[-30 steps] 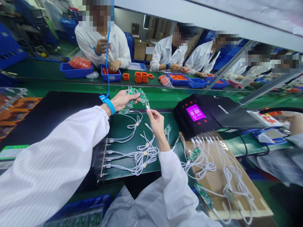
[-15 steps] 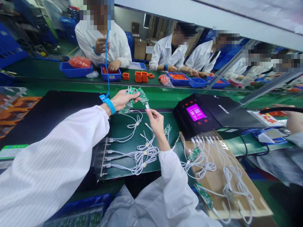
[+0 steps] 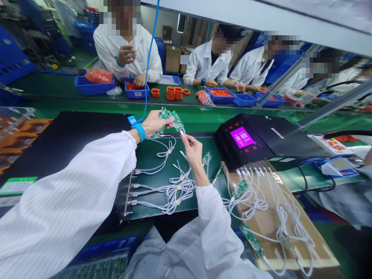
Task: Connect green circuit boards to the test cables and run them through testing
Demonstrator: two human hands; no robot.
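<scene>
Several green circuit boards [image 3: 177, 121] are pinched in my left hand [image 3: 157, 123], which wears a blue wrist strap [image 3: 141, 131] with a coiled blue cord. Just below, my right hand [image 3: 192, 149] grips the white plug of a cable [image 3: 181, 132] between thumb and fingers, at the lower edge of the front board. Whether the plug is fully seated I cannot tell. Under my hands lie bundled white cables [image 3: 178, 188] running from a black box [image 3: 126, 197] at the left. Another small board [image 3: 207, 158] rests behind my right wrist.
A black tester with a lit magenta screen [image 3: 242, 137] stands at the right. Wired boards [image 3: 252, 240] and white cables lie on a cardboard sheet [image 3: 261, 217]. Across the bench, co-workers in white coats handle orange parts in blue bins [image 3: 221, 97].
The front board and plug have shifted slightly right and down with my hands, and the blue cord has swung right. The plug stays in my right hand, against the board.
</scene>
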